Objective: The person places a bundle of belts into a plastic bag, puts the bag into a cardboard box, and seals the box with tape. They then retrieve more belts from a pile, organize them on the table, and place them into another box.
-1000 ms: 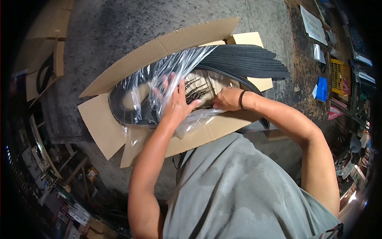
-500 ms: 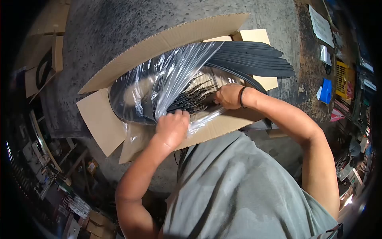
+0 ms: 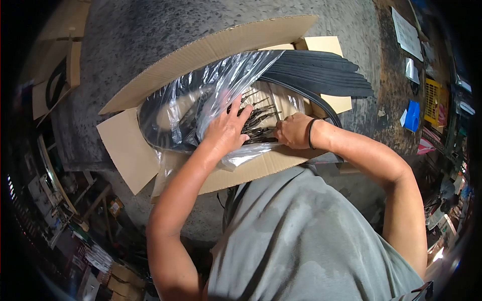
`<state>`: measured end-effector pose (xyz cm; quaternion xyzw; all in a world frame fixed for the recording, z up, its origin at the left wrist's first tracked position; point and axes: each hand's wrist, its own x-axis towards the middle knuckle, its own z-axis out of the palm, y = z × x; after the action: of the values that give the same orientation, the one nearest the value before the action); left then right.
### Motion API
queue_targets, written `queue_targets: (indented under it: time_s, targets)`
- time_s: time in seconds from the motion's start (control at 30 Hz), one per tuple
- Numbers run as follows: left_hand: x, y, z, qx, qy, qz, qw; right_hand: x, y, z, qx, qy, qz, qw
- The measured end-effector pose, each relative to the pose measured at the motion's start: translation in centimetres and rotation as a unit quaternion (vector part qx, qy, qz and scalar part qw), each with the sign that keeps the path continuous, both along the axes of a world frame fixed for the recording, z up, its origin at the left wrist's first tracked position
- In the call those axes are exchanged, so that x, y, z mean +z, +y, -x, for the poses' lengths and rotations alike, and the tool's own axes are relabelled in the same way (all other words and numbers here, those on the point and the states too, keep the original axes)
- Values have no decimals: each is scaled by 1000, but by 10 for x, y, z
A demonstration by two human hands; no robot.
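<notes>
An open cardboard box (image 3: 128, 149) holds long black strips (image 3: 321, 74), flat and ribbed, curving round inside it and sticking out past its right end. Clear plastic film (image 3: 226, 75) covers part of them. A bundle of thin, dark, frayed-looking ends (image 3: 258, 118) lies in the middle of the box. My left hand (image 3: 228, 128) is open, fingers spread over the film at the bundle's left side. On the right side of the bundle, my right hand (image 3: 293, 131) is closed with curled fingers. Whatever it grips is hidden behind them.
The box rests on a worn grey table (image 3: 201, 20). Another cardboard box (image 3: 73, 65) with something black in it stands at the far left. Paper sheets (image 3: 406, 32), a blue object (image 3: 412, 116) and a yellow crate (image 3: 433, 98) are along the right side.
My left hand has gone from a closed grip on the film to spread fingers, moving up and slightly right. My right hand has shifted a little right and down, still closed.
</notes>
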<state>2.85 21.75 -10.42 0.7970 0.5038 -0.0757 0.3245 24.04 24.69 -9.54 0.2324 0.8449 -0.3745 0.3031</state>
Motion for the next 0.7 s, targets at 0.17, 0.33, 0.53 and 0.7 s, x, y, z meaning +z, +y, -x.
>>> queue_targets:
  time_s: [0.17,0.33,0.53,0.7]
  targets:
    - [-6,-4,-6,14,18,-24,999,-2,1,4,14,-13,8,1000]
    - [-12,-3,-8,2,25,-95,995,-2,2,6,61,-15,-10,998]
    - [-16,-5,-15,26,19,-97,995,2,4,9,48,-33,-12,998]
    - [-34,-9,-7,61,-19,-102,993,-4,10,11,84,-60,-42,994]
